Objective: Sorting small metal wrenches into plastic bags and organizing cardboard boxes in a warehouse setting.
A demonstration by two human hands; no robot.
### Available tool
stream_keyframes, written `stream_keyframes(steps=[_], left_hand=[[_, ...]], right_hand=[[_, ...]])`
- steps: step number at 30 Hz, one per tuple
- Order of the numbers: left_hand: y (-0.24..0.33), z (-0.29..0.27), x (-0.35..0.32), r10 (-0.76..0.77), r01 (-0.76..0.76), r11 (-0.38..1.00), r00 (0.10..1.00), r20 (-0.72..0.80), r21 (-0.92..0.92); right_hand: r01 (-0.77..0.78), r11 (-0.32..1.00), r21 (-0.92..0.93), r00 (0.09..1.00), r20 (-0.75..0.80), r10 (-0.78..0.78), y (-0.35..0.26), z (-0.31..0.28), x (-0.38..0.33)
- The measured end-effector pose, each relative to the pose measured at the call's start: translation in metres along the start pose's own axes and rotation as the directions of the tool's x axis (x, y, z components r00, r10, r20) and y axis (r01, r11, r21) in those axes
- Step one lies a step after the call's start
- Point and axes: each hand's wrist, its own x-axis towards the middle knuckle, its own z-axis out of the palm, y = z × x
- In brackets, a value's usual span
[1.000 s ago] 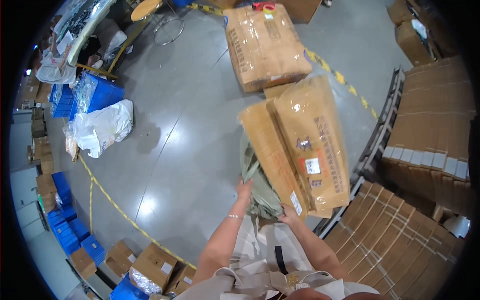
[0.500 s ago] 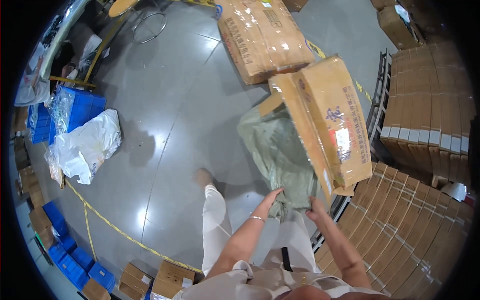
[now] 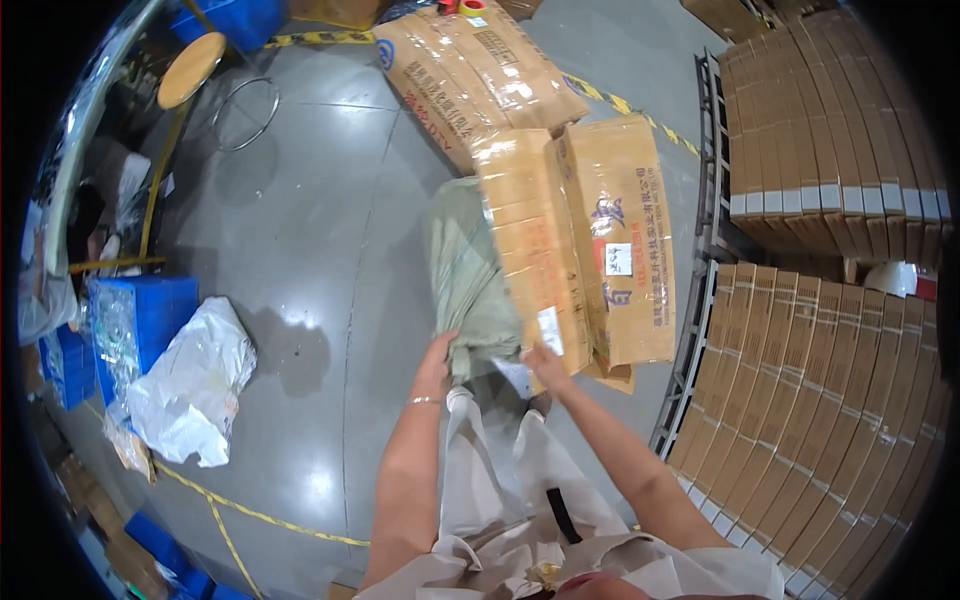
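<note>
A grey-green plastic woven sack (image 3: 463,255) lies ahead of me, partly under the raised flap of an open cardboard carton (image 3: 632,260). My left hand (image 3: 436,366) is closed on the sack's near left corner. At its near right corner, beside the carton flap, my right hand (image 3: 545,367) is closed on the sack's edge; its fingertips are partly hidden. Something whitish shows just below the sack's near edge, between my hands. The carton's contents are out of sight.
Behind the carton lies a large taped carton (image 3: 480,75) with a tape roll (image 3: 472,8) on it. Strapped cardboard stacks (image 3: 800,400) stand right, beyond a metal rail (image 3: 688,365). On the left are a white plastic bag (image 3: 197,385), a blue crate (image 3: 150,315) and a round stool (image 3: 192,70).
My body and view have shifted, and both feet now stand close behind the sack. Both hands keep hold of the sack, which now lies flatter and narrower beside the carton flap.
</note>
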Motion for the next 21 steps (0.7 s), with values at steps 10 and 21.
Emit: stream_keyframes(steps=[10, 21], left_hand=[[-0.041, -0.057, 0.052, 0.117, -0.110, 0.993, 0.962, -0.247, 0.043], [-0.071, -0.057, 0.087, 0.168, -0.105, 0.970, 0.940, -0.296, 0.219]], right_hand=[[-0.610, 0.118, 0.783, 0.601, 0.361, 0.713, 0.152, 0.032, -0.047], [-0.135, -0.213, 0.968, 0.917, 0.204, 0.343, 0.183, -0.052, 0.060]])
